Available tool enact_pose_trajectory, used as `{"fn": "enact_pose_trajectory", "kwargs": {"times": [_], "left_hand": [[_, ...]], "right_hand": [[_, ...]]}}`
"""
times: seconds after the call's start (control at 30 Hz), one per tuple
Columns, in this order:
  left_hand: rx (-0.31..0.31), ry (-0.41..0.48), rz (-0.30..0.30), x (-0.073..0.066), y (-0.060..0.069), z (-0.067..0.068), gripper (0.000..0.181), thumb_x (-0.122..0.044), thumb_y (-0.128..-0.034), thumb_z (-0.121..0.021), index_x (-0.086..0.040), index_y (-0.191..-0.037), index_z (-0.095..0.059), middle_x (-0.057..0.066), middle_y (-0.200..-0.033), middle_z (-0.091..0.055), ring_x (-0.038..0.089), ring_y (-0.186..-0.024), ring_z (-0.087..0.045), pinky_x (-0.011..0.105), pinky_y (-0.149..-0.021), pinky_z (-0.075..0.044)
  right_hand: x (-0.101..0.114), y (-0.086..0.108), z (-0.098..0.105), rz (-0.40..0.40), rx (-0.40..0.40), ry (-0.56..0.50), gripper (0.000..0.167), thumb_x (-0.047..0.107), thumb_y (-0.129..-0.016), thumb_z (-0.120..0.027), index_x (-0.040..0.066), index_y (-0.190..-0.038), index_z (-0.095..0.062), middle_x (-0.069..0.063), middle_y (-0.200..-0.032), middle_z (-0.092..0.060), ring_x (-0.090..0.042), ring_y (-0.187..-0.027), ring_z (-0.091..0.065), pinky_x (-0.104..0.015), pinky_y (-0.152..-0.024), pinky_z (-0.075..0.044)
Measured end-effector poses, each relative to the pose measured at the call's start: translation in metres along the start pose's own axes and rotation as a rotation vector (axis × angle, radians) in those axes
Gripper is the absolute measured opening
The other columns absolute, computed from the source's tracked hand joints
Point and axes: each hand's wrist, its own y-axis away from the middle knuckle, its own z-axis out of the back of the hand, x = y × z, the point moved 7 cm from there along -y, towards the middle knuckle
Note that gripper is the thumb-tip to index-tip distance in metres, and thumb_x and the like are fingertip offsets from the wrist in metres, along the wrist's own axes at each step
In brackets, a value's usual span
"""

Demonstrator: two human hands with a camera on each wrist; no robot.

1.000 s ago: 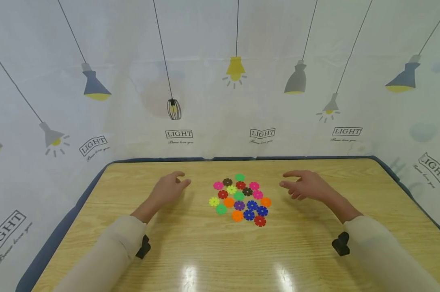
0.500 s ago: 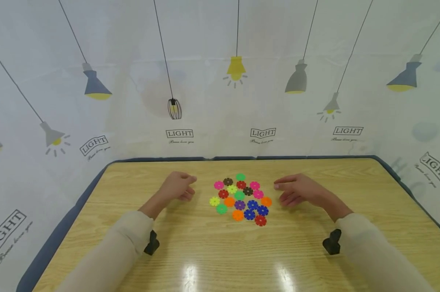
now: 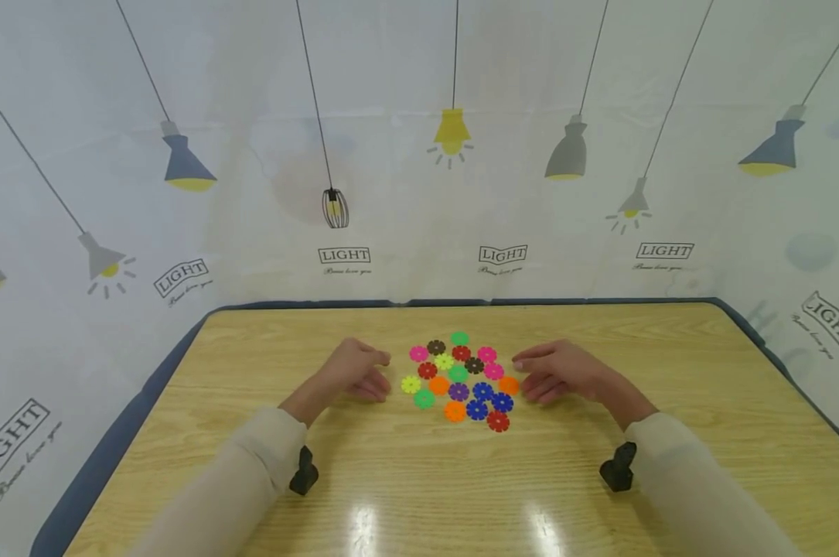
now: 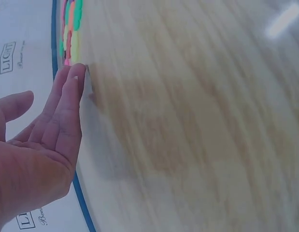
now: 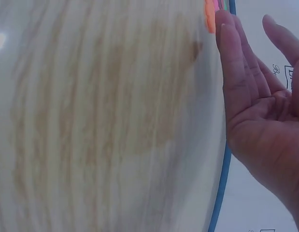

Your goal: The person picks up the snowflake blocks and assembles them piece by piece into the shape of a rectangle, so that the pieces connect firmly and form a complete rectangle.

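Observation:
Several flat, notched plastic discs lie spread in a loose cluster on the wooden table, among them a purple disc point(image 3: 458, 392), a yellow disc point(image 3: 410, 384), an orange disc point(image 3: 509, 385) and a red disc point(image 3: 499, 421). To the left of the cluster is my left hand point(image 3: 358, 370), its fingers extended and holding nothing; the left wrist view shows the palm turned inward. On the other side, my right hand point(image 3: 558, 371) comes close to the orange and pink discs at the right edge, fingers fairly straight, nothing held. Whether its fingertips touch the orange disc, I cannot tell.
The discs rest on a light wooden table point(image 3: 391, 480) with a dark blue edge point(image 3: 308, 305). Behind and beside it hangs a white backdrop point(image 3: 391, 77) printed with lamps. Black wrist cameras sit under both sleeves.
Both hands have moved inward, toward the disc cluster from either side. The fingers of both hands have straightened somewhat. The discs lie in the same arrangement.

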Motion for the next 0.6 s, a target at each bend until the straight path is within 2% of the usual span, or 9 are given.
{"fn": "enact_pose_trajectory", "kwargs": {"times": [0.13, 0.3, 0.43, 0.6], "left_hand": [[0.029, 0.040, -0.009, 0.003, -0.001, -0.008, 0.033, -0.022, -0.0950, -0.061, 0.001, -0.118, -0.064, 0.017, -0.079, -0.072, 0.027, -0.065, -0.071, 0.038, -0.063, -0.060], [0.061, 0.021, -0.017, 0.005, 0.000, -0.017, 0.030, -0.019, -0.0964, -0.059, 0.001, -0.118, -0.064, 0.016, -0.079, -0.072, 0.025, -0.063, -0.071, 0.037, -0.062, -0.059], [0.067, 0.013, -0.012, 0.007, 0.001, -0.021, 0.028, -0.017, -0.0958, -0.060, -0.002, -0.119, -0.064, 0.015, -0.076, -0.071, 0.023, -0.059, -0.070, 0.035, -0.060, -0.059], [0.074, 0.031, -0.036, 0.007, 0.000, -0.025, 0.029, -0.014, -0.0924, -0.063, -0.008, -0.120, -0.065, 0.014, -0.072, -0.070, 0.020, -0.054, -0.067, 0.035, -0.057, -0.059]], "right_hand": [[-0.002, -0.002, -0.004, 0.005, 0.004, 0.021, 0.053, 0.034, -0.094, -0.063, 0.003, -0.136, -0.053, -0.015, -0.094, -0.072, -0.029, -0.082, -0.072, -0.041, -0.073, -0.059], [-0.006, -0.006, -0.011, 0.006, 0.003, 0.031, 0.047, 0.030, -0.093, -0.064, 0.004, -0.132, -0.057, -0.014, -0.091, -0.071, -0.028, -0.079, -0.071, -0.041, -0.071, -0.059], [-0.008, -0.006, -0.015, -0.002, -0.006, 0.030, 0.044, 0.027, -0.093, -0.065, 0.006, -0.130, -0.059, -0.013, -0.087, -0.071, -0.025, -0.074, -0.071, -0.039, -0.068, -0.060], [-0.009, -0.007, -0.016, -0.008, -0.015, 0.030, 0.042, 0.021, -0.093, -0.065, 0.007, -0.131, -0.058, -0.012, -0.082, -0.071, -0.022, -0.068, -0.069, -0.037, -0.066, -0.060]]}}
